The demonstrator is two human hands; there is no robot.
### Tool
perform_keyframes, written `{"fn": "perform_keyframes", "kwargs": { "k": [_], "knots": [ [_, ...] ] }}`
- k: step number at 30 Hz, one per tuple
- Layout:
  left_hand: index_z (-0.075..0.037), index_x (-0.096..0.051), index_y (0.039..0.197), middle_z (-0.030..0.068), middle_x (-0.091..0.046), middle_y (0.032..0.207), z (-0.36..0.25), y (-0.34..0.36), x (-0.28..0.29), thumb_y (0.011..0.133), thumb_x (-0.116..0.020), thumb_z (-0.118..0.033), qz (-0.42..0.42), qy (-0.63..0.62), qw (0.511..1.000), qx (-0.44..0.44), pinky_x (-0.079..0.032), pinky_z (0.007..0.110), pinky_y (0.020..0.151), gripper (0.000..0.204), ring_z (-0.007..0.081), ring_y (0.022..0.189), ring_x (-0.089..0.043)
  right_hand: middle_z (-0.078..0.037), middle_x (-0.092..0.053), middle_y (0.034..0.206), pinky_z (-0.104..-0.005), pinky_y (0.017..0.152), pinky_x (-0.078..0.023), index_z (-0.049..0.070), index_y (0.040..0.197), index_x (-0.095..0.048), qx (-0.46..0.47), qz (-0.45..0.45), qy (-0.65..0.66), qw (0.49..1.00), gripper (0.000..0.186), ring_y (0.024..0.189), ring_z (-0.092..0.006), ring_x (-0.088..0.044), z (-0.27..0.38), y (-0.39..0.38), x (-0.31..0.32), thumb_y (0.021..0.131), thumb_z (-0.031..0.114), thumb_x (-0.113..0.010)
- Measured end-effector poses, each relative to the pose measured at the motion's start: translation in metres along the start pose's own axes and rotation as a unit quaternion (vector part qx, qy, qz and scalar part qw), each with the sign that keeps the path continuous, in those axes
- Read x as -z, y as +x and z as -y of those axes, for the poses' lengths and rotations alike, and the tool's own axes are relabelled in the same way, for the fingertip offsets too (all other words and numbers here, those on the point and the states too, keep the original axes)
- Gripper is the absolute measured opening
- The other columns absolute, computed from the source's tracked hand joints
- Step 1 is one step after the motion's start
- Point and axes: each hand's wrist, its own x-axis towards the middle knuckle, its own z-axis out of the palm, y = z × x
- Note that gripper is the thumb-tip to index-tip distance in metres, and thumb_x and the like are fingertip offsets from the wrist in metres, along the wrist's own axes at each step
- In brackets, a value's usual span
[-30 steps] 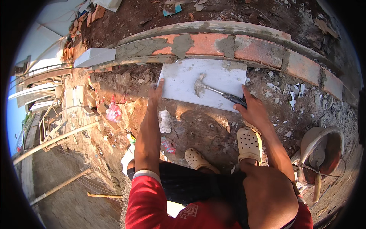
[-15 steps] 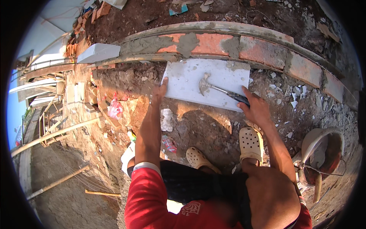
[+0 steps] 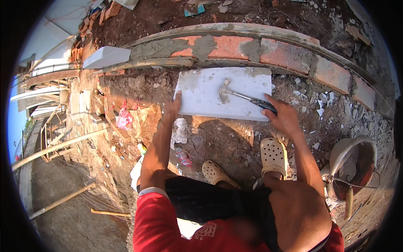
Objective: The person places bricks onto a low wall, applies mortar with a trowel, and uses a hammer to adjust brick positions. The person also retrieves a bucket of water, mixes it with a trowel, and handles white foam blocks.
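Note:
A white lightweight concrete block (image 3: 201, 90) lies flat on the soil along the near side of a low brick wall (image 3: 283, 52). My left hand (image 3: 174, 107) grips its left end, the thumb side showing at the edge. At the right end, my right hand (image 3: 283, 117) is closed around the near corner, its thumb and forefinger apart on either side of a handle. That handle belongs to a claw hammer (image 3: 241, 96) resting across the block's top, metal head near the middle. My right hand's other fingers are hidden.
Grey mortar (image 3: 155, 49) covers part of the wall's top, with another white block (image 3: 107, 57) at its left end. To the right stands a bucket (image 3: 352, 168) with a wooden-handled tool (image 3: 349, 203). Wooden poles (image 3: 61, 148) lie left; white chips litter the soil.
The block has turned slightly, its right end now nearer the wall, and the hammer on top has turned with it. Both hands stay at its ends.

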Motion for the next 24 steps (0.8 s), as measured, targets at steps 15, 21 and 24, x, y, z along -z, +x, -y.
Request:
{"fn": "perform_keyframes", "kwargs": {
  "k": [15, 21, 24],
  "knots": [
    [-0.008, -0.035, 0.153, 0.0146, -0.050, 0.144, -0.012, -0.062, 0.034, 0.084, -0.056, -0.078, 0.176, -0.148, 0.947, 0.226, -0.044, 0.055, 0.101, 0.100, 0.0336, 0.126, -0.054, -0.011, -0.068, 0.122, -0.0412, 0.095, -0.050, 0.026, 0.138, -0.061, 0.045, 0.015, 0.013, 0.999, 0.050, 0.110, -0.0314, -0.064, -0.015, 0.004, 0.012, 0.090, 0.039, -0.069],
    [0.002, -0.029, 0.152, 0.0171, -0.044, 0.149, -0.032, -0.095, 0.052, 0.090, -0.063, -0.065, 0.234, -0.210, 0.925, 0.212, -0.050, 0.050, 0.101, 0.097, 0.0346, 0.130, -0.053, -0.014, -0.071, 0.113, -0.0428, 0.092, -0.051, 0.020, 0.132, -0.066, 0.056, -0.009, 0.047, 0.997, 0.047, 0.104, -0.0343, -0.066, -0.014, 0.001, 0.011, 0.088, 0.036, -0.072],
    [0.002, -0.034, 0.149, 0.0164, -0.050, 0.144, -0.042, -0.112, 0.071, 0.092, -0.064, -0.060, 0.292, -0.209, 0.911, 0.205, -0.051, 0.045, 0.102, 0.090, 0.0298, 0.127, -0.056, -0.015, -0.072, 0.110, -0.0407, 0.090, -0.052, 0.017, 0.128, -0.069, 0.034, -0.004, 0.072, 0.997, 0.044, 0.102, -0.0337, -0.068, -0.017, 0.000, 0.017, 0.087, 0.033, -0.074]
  ]
}}
